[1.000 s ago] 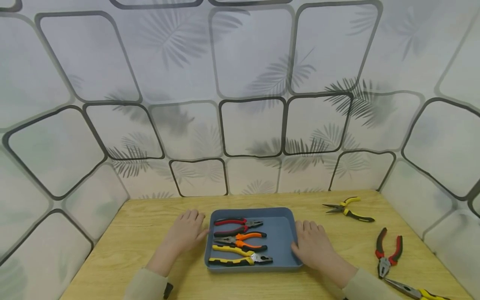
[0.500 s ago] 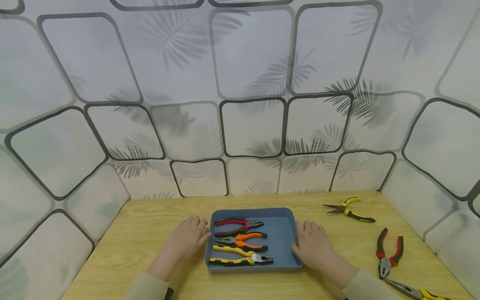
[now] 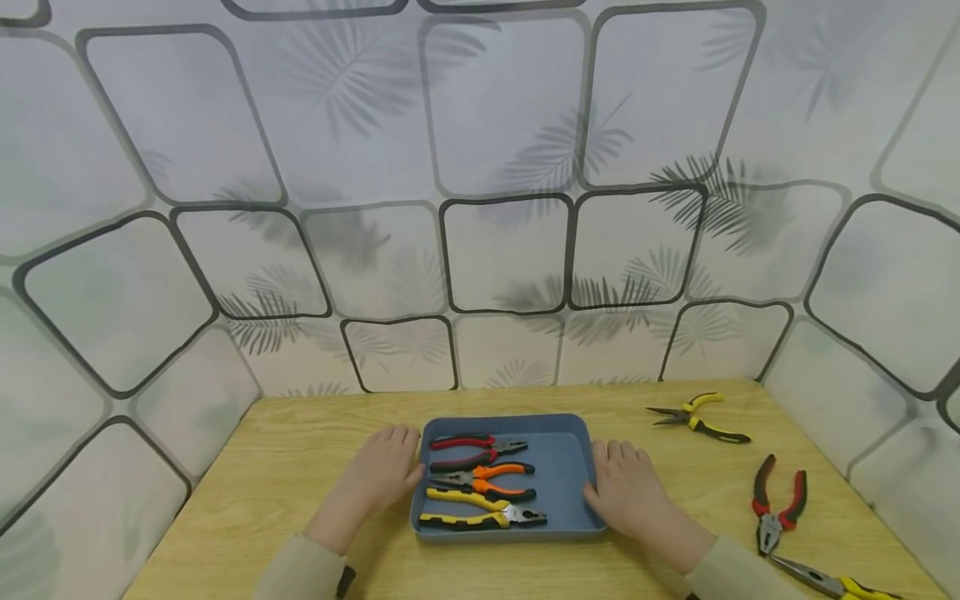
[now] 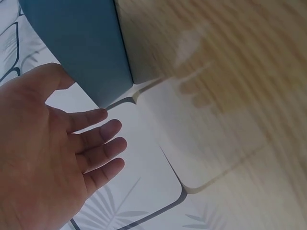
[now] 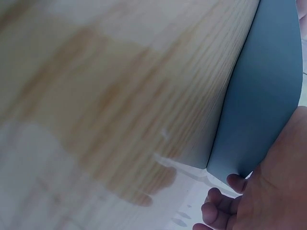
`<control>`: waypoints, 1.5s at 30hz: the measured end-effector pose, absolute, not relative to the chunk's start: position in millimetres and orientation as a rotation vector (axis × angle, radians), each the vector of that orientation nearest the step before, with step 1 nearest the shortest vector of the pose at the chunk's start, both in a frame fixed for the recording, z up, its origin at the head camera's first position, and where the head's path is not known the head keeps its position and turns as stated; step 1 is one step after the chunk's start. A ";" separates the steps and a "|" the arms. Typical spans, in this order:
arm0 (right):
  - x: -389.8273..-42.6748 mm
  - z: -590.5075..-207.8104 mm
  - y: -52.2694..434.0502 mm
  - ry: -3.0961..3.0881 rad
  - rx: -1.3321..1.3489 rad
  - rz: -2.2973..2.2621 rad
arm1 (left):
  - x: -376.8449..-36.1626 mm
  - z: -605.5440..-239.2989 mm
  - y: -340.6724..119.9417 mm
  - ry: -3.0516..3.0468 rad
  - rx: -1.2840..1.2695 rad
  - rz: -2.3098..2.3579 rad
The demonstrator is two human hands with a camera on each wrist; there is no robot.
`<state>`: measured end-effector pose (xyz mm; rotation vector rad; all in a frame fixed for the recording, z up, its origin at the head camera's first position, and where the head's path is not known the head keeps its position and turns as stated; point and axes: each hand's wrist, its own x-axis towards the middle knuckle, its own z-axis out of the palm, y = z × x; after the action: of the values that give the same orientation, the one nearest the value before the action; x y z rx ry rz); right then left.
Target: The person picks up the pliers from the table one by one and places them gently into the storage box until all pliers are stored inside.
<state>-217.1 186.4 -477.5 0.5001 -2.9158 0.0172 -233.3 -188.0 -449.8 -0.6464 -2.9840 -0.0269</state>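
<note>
In the head view a blue-grey tray (image 3: pixel 558 475) lies on the table, holding combination pliers with red-and-black handles (image 3: pixel 480 446), pliers with orange-and-black handles (image 3: pixel 483 479) and yellow-and-black combination pliers (image 3: pixel 480 512). My left hand (image 3: pixel 378 471) is at the tray's left side, thumb by the rim. In the left wrist view its fingers (image 4: pixel 103 151) are fairly straight, the index fingertip right at the tray's corner. On the opposite side my right hand (image 3: pixel 626 487) grips the rim, thumb over the inside edge. The right wrist view shows its fingers (image 5: pixel 218 206) bent near the outer wall.
Yellow-and-black needle-nose pliers (image 3: pixel 693 419) lie at the table's back right. Nearer the front right are red-and-black pliers (image 3: pixel 776 508) and a second yellow-handled long-nose pair (image 3: pixel 825 581), partly out of frame. Patterned walls (image 3: pixel 502 250) bound the wooden table (image 3: pixel 277 467) behind and at the sides.
My left hand has shifted slightly right and closer against the tray's left rim. The right hand, tray and pliers stay where they were.
</note>
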 end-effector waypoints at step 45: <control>-217.1 -477.4 186.1 -2.933 0.488 0.043 | -231.4 -463.7 -155.2 -2.999 -0.359 0.238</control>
<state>-217.1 186.1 -477.4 0.4881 -2.9329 0.0430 -231.4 -155.2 -463.7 -0.3587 -2.9986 0.2381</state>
